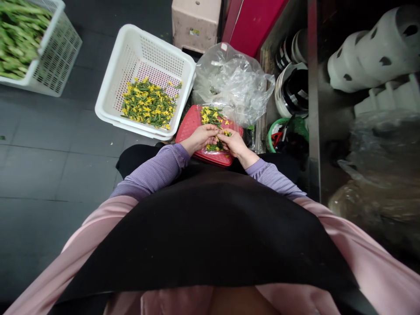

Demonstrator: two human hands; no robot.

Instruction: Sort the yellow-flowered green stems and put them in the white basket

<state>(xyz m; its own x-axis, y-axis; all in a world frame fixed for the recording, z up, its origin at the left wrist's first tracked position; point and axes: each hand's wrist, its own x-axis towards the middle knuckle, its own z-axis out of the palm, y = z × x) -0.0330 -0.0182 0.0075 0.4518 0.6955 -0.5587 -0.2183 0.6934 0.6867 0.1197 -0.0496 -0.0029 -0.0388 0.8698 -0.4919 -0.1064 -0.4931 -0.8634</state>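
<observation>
Two hands meet at the centre of the frame, just above a red tray (190, 127) that rests on the person's lap. The left hand (201, 138) and the right hand (233, 144) are both curled, fingertips pinched together on a small piece of green stem with yellow flowers (220, 136); how tightly each one grips is too small to tell. A loose heap of the same flowers (211, 116) lies on the tray just above the hands, partly under a crumpled clear plastic bag (234, 83). Left of the tray, on the dark floor, a white basket (111, 87) holds a pile of trimmed flower pieces (149, 104). In the upper left corner another white basket (57, 57) is filled with long green stalks (18, 33).
</observation>
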